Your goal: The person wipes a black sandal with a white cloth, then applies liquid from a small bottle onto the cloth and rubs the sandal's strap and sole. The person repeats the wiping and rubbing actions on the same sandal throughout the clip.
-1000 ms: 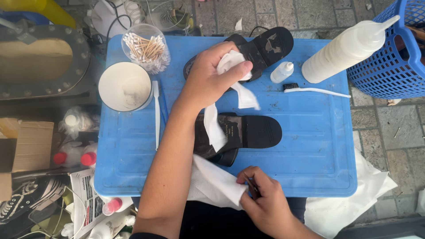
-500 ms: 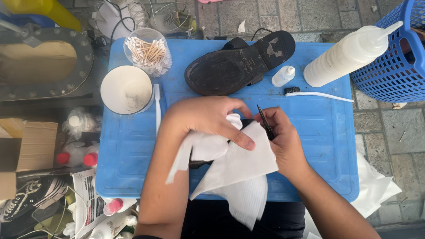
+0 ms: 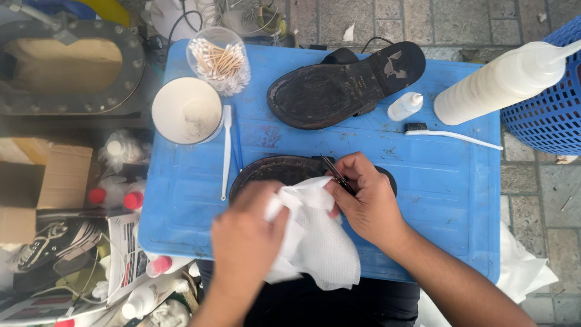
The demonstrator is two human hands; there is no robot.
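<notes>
Sandal point(image 3: 272, 169) lies sole-up near the table's point(image 3: 460, 212) near edge; left hand point(image 3: 245, 239) clutches a white cloth point(image 3: 321, 242), right hand point(image 3: 369, 203) pinches it. Hard wiping could push it off.

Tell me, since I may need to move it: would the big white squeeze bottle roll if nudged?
Probably: the squeeze bottle lies on its side, and its round body would likely roll. Its tip leans against the blue basket, which may stop it. It looks full, so probably fairly heavy.

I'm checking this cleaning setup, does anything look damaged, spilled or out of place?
The far sandal lies sole up, its heel end patchy and worn with pale scuffs. The blue table carries dark smudges. The left hand and right hand hold a white cloth on the near sandal. Nothing looks spilled.
</notes>
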